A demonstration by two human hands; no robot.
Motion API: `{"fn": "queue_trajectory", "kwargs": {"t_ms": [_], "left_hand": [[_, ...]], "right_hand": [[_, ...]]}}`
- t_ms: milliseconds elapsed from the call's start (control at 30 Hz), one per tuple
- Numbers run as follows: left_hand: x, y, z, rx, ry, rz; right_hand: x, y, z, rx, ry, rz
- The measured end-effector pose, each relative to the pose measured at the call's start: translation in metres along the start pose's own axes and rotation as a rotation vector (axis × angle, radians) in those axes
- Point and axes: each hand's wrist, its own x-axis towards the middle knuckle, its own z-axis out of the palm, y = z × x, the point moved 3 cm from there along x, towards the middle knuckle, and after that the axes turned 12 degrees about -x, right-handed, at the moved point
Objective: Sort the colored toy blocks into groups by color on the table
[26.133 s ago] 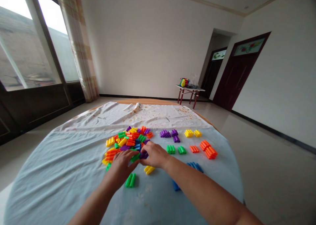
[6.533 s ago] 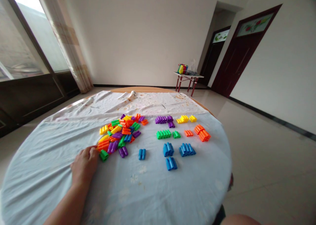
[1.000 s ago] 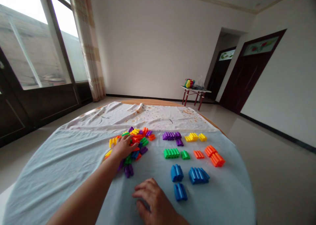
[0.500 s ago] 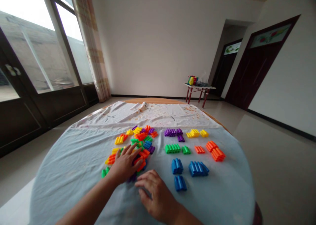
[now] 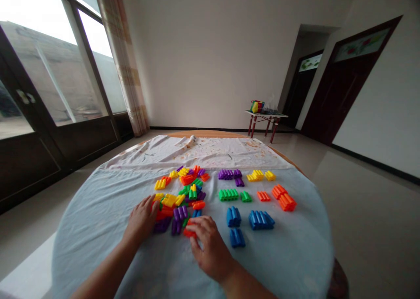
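Observation:
A mixed pile of ribbed plastic pieces lies on the blue cloth, with purple pieces [image 5: 179, 218] at its near side and yellow pieces [image 5: 169, 200] in its middle. My left hand [image 5: 141, 216] rests at the pile's left edge, fingers bent over orange pieces. My right hand [image 5: 208, 245] is closed on an orange piece [image 5: 189, 233] at the pile's near right. Right of the pile sit single-colour groups: purple [image 5: 229, 175], yellow [image 5: 256, 175], green [image 5: 229, 195], orange [image 5: 285, 198] and blue [image 5: 261, 220].
The round table wears a blue cloth [image 5: 108, 211] and a white patterned cloth [image 5: 223, 152] at its far side. Beyond it stands a small table [image 5: 266, 114] with a colourful bag [image 5: 257, 106] and a clear plastic bag on top.
My left hand has drawn back left off the middle of the pile, uncovering purple and yellow pieces. My right hand has moved slightly and closed on an orange piece.

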Motion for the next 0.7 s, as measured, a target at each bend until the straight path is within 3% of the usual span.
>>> {"fn": "queue_trajectory", "kwargs": {"t_ms": [167,333,700], "left_hand": [[0.008,0.006,0.024,-0.091,-0.012,-0.004],[0.013,0.023,0.039,-0.167,-0.020,0.027],[0.004,-0.006,0.000,0.039,0.127,0.019]], "right_hand": [[-0.006,0.018,0.016,-0.126,-0.019,0.099],[-0.003,0.019,0.014,-0.133,-0.089,0.173],[0.001,0.013,0.018,-0.221,-0.103,0.141]]}}
